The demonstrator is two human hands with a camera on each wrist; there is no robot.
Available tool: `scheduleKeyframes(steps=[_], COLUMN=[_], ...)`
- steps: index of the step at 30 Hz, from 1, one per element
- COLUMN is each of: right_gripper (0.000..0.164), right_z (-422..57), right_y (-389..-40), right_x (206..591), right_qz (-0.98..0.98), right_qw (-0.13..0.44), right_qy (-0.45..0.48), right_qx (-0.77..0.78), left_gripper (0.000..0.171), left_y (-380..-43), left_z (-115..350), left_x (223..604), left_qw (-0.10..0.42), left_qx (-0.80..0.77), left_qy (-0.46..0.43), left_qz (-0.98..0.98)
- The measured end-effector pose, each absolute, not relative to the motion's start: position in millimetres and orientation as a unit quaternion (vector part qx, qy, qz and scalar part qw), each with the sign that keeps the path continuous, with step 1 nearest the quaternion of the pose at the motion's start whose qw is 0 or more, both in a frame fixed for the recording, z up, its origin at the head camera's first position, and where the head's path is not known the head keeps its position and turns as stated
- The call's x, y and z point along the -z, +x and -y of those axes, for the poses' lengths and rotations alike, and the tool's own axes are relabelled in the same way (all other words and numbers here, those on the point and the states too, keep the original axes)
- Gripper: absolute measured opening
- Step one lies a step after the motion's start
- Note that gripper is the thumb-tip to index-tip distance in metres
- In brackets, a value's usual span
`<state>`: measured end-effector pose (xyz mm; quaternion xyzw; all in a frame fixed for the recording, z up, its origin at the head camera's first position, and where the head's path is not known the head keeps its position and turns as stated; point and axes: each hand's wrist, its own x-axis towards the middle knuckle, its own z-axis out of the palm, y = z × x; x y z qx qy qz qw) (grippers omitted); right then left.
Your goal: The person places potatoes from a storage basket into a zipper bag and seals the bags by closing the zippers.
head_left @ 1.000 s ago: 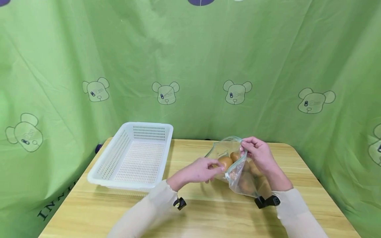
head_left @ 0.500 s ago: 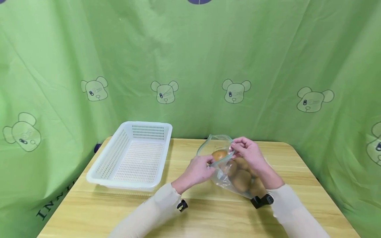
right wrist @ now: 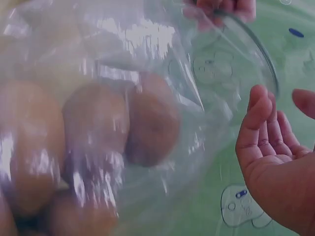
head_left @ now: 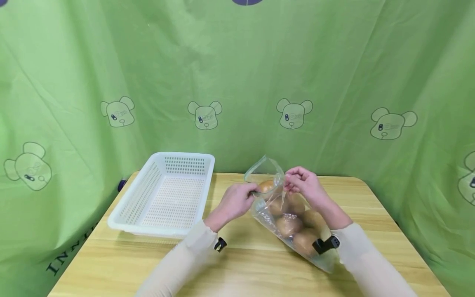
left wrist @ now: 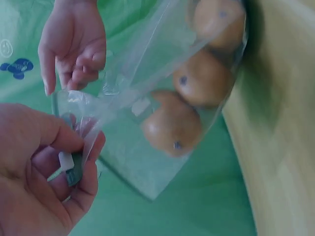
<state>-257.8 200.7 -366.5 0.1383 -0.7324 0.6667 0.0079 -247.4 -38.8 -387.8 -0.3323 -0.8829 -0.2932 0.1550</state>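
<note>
A clear zip bag (head_left: 261, 212) with a green rim leans across the right half of the table. Several round orange-brown fruits (head_left: 289, 226), pear-like with dark end spots, sit inside it. My left hand (head_left: 233, 204) pinches the rim at its near corner. In the left wrist view, a small white slider (left wrist: 66, 161) shows among those fingers. At the opposite end of the mouth is my right hand (head_left: 309, 189), its fingertips right at the rim. The right wrist view shows that hand (right wrist: 275, 157) with thumb and fingers apart, nothing between them. The mouth gapes slightly.
A white perforated plastic basket (head_left: 157, 229) stands on the left of the wooden table (head_left: 245, 264). Behind the table hangs a green curtain (head_left: 248, 74) printed with bear heads. Each wrist carries a black camera mount (head_left: 326, 245).
Both hands have shifted left with the bag's mouth, and the bag now stretches out toward the near right. The left hand has gone from the fruit to the rim; the right hand's grip has loosened.
</note>
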Motion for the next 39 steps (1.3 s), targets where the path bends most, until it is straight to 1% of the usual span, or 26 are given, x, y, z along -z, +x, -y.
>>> scheduleKeyframes(steps=[2,5,8,10,12,17,23,27,31,39], right_gripper=[0.012,0.013,0.024,0.033,0.039,0.044,0.050,0.052,0.054,0.053], right_z=[-206,-214,-220,-222,-223,-223,-220,-214,-204,-196], right_y=[-264,-275,-289,-299,-309,-334,-352,-359,-362,-361], right_x=[365,362,360,361,363,375,394,401,403,402], right_qz=[0.738,0.753,0.789,0.809,0.822,0.816,0.800,0.783,0.773,0.765], right_qw=[0.014,0.029,0.043,0.040,0.028,-0.017,-0.072,-0.111,-0.135,-0.147], right_qy=[0.134,0.122,0.123,0.129,0.137,0.153,0.168,0.176,0.180,0.170], right_qx=[-0.661,-0.645,-0.601,-0.572,-0.552,-0.557,-0.571,-0.586,-0.593,-0.604], left_gripper=[0.024,0.027,0.028,0.029,0.030,0.028,0.027,0.028,0.028,0.030], left_y=[-250,-255,-259,-261,-264,-270,-274,-276,-277,-280], left_z=[43,49,55,60,64,72,79,81,82,83], left_x=[385,379,373,370,368,366,366,366,365,365], left_qw=[0.155,0.149,0.149,0.157,0.164,0.180,0.171,0.159,0.149,0.154], left_qx=[0.280,0.276,0.283,0.289,0.294,0.308,0.350,0.377,0.398,0.396], left_qy=[-0.342,-0.348,-0.357,-0.366,-0.377,-0.400,-0.428,-0.448,-0.461,-0.477], left_qz=[0.884,0.884,0.878,0.871,0.863,0.844,0.815,0.795,0.779,0.770])
